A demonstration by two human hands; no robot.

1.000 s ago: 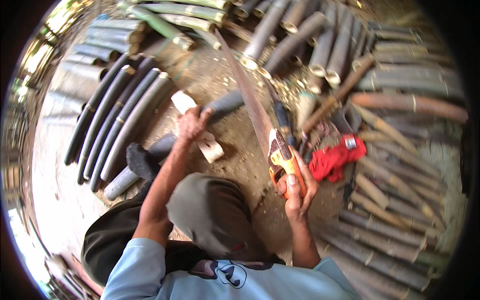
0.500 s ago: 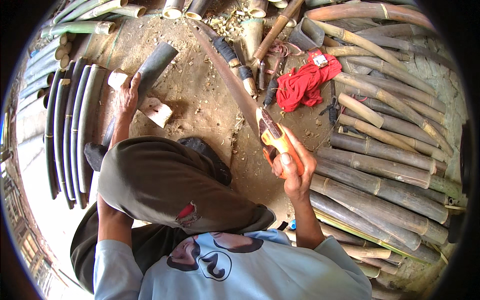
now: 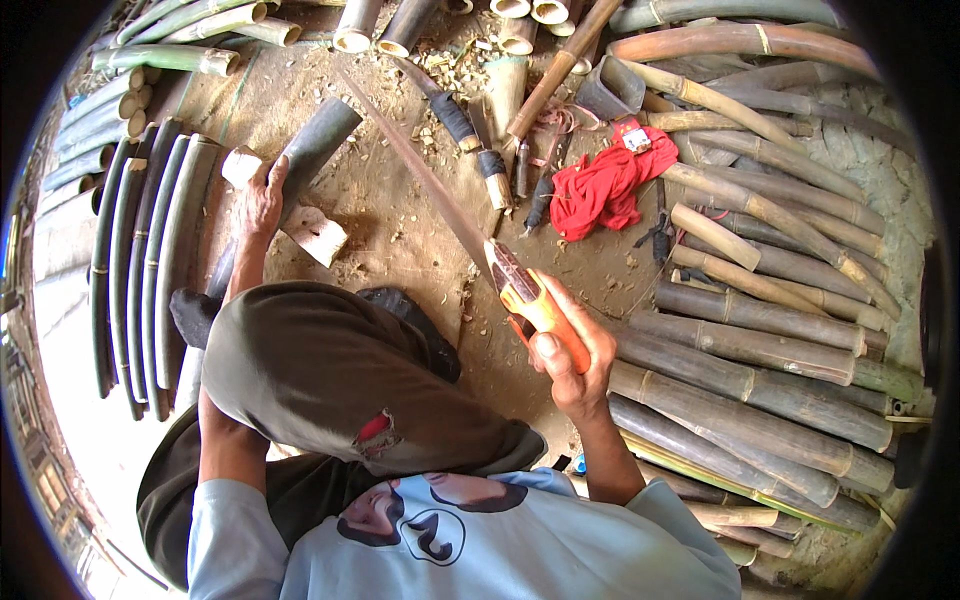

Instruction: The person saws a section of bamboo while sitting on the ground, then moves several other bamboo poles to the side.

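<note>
My right hand (image 3: pixel 575 360) is closed around the orange handle of a handsaw (image 3: pixel 430 185). Its long blade slants up and left, with the tip beyond the cut end of a dark bamboo tube (image 3: pixel 325 135); whether it touches the tube I cannot tell. My left hand (image 3: pixel 262 205) grips that tube from above, the thumb side hidden. Pale wooden blocks show on both sides of the tube, one by my fingers (image 3: pixel 241 167) and a notched one (image 3: pixel 317 237) to the right. The tube's lower part runs down beside my foot and bent leg.
Cut bamboo lengths (image 3: pixel 740 390) are stacked along the right, and more dark pieces (image 3: pixel 150 270) lie at the left. Ahead are knives with black-wrapped handles (image 3: pixel 455 120), a red cloth (image 3: pixel 600 190), a black container (image 3: pixel 612 90) and wood shavings (image 3: pixel 455 75) on the ground.
My right hand has drawn the saw left and a little nearer to me, bringing the blade closer to the bamboo tube. My left hand keeps its hold; the whole view has shifted slightly.
</note>
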